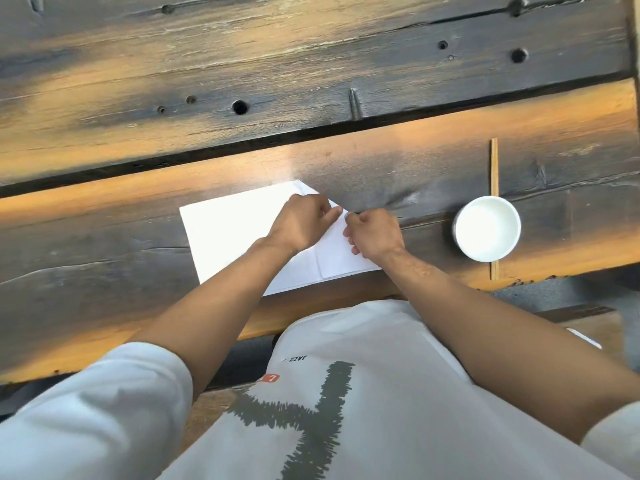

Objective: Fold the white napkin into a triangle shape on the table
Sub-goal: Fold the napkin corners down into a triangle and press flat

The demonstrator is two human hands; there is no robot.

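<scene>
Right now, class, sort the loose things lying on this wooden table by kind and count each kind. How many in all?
White paper napkin, partly folded, held by the left hand and right hand: 1
Round white paper cup: 1
Pair of thin wooden chopsticks, passing under the cup: 1
Total: 3

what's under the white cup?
The white cup sits on a wooden chopstick pair lying on the table; the sticks show beyond and nearer than it, their middle hidden.
</scene>
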